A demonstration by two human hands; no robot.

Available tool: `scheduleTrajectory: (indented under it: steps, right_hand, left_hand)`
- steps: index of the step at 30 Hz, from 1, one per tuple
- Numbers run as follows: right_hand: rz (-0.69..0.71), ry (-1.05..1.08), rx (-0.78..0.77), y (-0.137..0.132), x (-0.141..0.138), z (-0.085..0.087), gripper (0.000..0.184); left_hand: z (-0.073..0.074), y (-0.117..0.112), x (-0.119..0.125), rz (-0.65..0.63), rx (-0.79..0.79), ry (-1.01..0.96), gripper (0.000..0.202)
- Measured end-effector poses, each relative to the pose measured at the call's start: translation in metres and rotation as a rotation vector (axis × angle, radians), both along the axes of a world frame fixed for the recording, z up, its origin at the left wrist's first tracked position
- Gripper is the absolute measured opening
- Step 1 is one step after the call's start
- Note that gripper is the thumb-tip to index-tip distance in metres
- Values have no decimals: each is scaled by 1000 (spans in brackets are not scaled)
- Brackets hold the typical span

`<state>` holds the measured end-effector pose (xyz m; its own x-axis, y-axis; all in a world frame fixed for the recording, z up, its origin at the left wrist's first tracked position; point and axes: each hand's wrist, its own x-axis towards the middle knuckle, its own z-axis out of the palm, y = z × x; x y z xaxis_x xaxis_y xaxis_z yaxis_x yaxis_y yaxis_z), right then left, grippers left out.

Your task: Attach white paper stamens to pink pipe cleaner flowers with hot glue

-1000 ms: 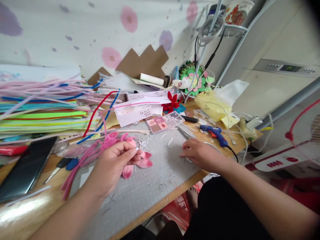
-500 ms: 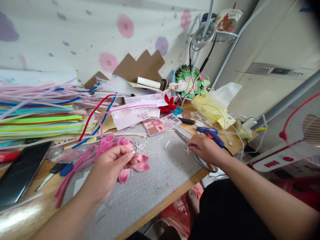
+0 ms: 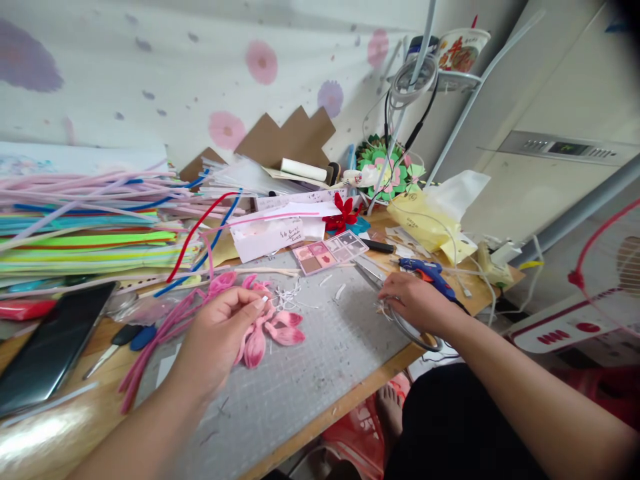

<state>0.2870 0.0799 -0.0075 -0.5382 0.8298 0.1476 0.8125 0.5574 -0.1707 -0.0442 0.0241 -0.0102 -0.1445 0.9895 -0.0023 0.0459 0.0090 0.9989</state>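
Note:
My left hand (image 3: pixel 227 330) is closed in a pinch over the grey cutting mat (image 3: pixel 320 373). It holds a pink pipe-cleaner flower (image 3: pixel 256 347), whose petals hang out below and to the right of the fingers. Part of the flower is hidden behind the hand. At the mat's right side, my right hand (image 3: pixel 413 300) is closed around a pair of scissors (image 3: pixel 369 273); the blades point away to the upper left and the grey handle loops show beneath the palm. White trimmings (image 3: pixel 289 297) lie just beyond the flower.
Pink stems (image 3: pixel 150 360), a phone (image 3: pixel 55 347) and stacked coloured pipe cleaners (image 3: pixel 90 247) are at the left. An eyeshadow palette (image 3: pixel 320 257) lies beyond the mat. A blue glue gun (image 3: pixel 425 273) and its cord sit past my right hand.
The view has shifted slightly, moving the scene right in the picture. The flower in my left hand has turned, and its petals hang a little differently. My right hand stays at the scissors.

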Motion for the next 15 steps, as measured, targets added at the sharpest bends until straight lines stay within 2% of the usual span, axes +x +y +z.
scheduleTrajectory:
  steps: [5,11,15]
  right_hand:
    - [-106,71,61,4,6,9,25]
    - [101,83,-38,1,2,8,21]
    - [132,118,-35,-3,-15,8,14]
  left_hand:
    - [-2,1,-2,7,9,13,16]
    - [3,0,2,13,-10,-8,16]
    - [3,-1,4,5,-21,-81,14]
